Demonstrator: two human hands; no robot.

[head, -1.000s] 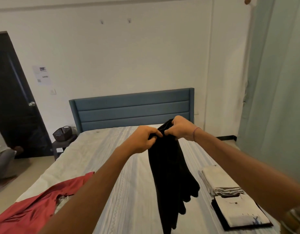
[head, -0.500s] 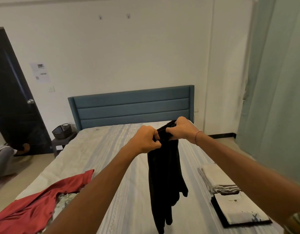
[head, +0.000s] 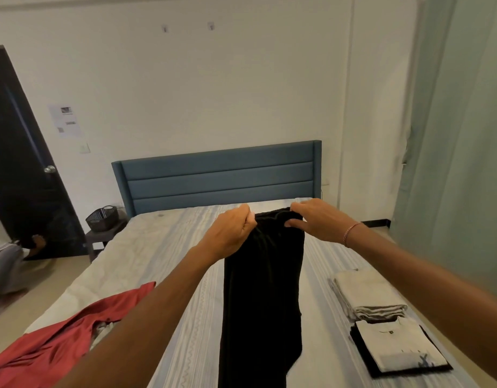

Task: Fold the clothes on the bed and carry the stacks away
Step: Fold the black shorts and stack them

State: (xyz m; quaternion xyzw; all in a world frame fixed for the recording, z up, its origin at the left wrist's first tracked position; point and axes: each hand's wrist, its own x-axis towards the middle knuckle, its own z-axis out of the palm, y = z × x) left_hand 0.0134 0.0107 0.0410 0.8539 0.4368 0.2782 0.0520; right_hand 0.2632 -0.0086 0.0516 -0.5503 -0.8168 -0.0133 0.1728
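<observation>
A long black garment hangs in the air over the striped bed. My left hand grips its top edge at the left corner, and my right hand pinches the same edge at the right corner, so the top is spread flat between them. A red garment lies crumpled on the bed at the lower left. Two folded stacks sit on the bed's right side: a cream and grey pile and a white shirt on black cloth.
A blue padded headboard stands against the white wall. A dark basket rests on a small side table left of the bed. The black door is at the far left, a green curtain at the right.
My hands have moved apart along the black garment's top edge, spreading it wide where it was bunched between them. The cloth now hangs flatter and wider.
</observation>
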